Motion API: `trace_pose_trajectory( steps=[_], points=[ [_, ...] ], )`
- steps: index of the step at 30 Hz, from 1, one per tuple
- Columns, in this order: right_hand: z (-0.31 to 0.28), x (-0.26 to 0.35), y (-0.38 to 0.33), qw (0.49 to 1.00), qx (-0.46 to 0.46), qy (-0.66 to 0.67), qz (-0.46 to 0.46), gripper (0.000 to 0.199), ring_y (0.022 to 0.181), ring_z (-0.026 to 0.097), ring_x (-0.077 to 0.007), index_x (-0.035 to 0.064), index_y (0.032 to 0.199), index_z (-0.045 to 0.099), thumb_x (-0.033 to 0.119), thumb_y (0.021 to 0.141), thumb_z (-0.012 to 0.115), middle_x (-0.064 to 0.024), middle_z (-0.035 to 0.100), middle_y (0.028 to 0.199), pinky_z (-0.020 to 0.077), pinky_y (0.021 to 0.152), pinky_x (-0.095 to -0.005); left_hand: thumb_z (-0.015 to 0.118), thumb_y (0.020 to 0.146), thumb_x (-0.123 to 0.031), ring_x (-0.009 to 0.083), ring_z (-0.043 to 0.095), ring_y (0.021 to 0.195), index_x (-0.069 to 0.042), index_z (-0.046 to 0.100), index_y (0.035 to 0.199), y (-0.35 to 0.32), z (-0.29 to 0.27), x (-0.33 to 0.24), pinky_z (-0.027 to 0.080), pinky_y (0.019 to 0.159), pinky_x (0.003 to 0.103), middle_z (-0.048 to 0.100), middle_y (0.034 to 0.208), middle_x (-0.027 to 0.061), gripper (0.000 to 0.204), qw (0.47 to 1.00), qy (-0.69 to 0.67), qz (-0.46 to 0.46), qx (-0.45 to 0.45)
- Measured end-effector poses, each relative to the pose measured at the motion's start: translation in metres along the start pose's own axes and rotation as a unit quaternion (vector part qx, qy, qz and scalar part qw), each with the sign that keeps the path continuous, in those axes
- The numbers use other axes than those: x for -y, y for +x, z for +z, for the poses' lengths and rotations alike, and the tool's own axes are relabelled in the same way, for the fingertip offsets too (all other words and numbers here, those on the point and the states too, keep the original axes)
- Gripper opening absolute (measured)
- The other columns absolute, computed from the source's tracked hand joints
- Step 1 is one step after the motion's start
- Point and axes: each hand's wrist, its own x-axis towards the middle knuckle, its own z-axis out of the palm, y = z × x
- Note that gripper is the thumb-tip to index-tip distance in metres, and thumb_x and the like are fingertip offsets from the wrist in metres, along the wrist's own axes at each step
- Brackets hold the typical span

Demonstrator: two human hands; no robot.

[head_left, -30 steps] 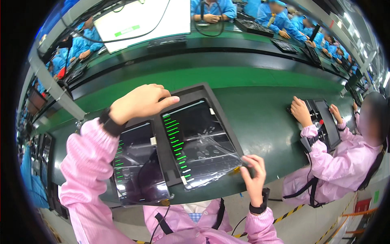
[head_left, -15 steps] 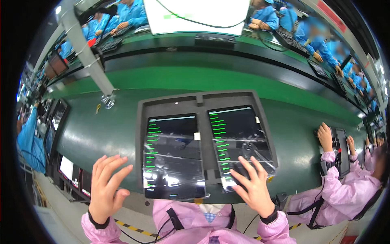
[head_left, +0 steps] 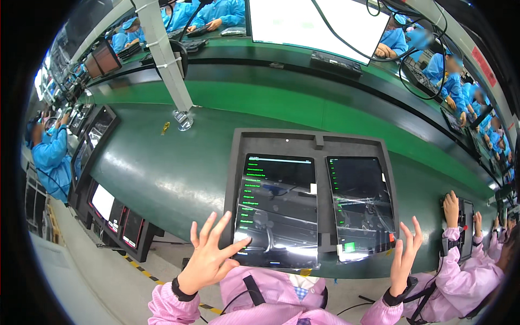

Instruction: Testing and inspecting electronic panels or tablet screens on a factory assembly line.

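Two tablets with lit black screens lie side by side in a dark grey foam tray. The left tablet shows a column of green lines of text and has a white sticker on its right edge. My left hand is open, its fingers spread; the index fingertip is over this screen's lower left, and contact cannot be made out. On the right tablet, short green marks run down the left, with a green square near the bottom. Clear film with glare covers both. Open and raised, my right hand is beside this tablet's lower right, holding nothing.
A metal post rises from the green bench, near a scrap of yellow tape. More devices in trays stand at the left. A co-worker in pink handles a device at the right. Beyond are a large white screen and people in blue.
The view has swung left, shifting the scene rightward. My left hand has come over the left tablet. My right hand has left the right tablet, whose screen now shows a green square.
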Motion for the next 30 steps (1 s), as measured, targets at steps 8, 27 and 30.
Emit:
trace_pose_trajectory(
  steps=[8,27,30],
  points=[
    [0.035,-0.065,0.043,0.963,0.019,0.247,0.11,0.043,0.129,0.04,-0.0241,0.0023,0.134,0.044,0.027,0.101,0.035,-0.0141,0.043,0.14,0.0271,0.108,-0.0376,0.029,0.1,-0.032,0.038,0.026,0.137,-0.001,0.032,0.143,0.02,0.025,0.024,0.017,0.112,0.046,0.028,0.149,0.0206,0.053,0.935,-0.31,-0.05,-0.164],
    [0.047,-0.035,0.01,0.901,0.08,0.399,0.148,0.058,0.139,0.026,-0.0216,-0.0006,0.144,0.03,0.039,0.102,0.025,-0.0124,0.03,0.15,0.016,0.114,-0.0323,0.069,0.072,-0.009,0.0286,0.013,0.143,0.003,0.011,0.148,0.038,0.041,0.042,0.012,0.115,0.038,0.014,0.154,0.0199,0.096,0.91,-0.394,-0.079,-0.098],
    [0.049,-0.039,0.01,0.905,0.074,0.393,0.141,0.057,0.139,0.027,-0.0217,-0.0008,0.144,0.03,0.038,0.102,0.025,-0.0123,0.031,0.149,0.0166,0.114,-0.0322,0.067,0.073,-0.009,0.0292,0.017,0.142,0.002,0.015,0.147,0.039,0.033,0.049,0.014,0.115,0.039,0.02,0.153,0.0204,0.091,0.903,-0.398,-0.081,-0.141]
  ],
)
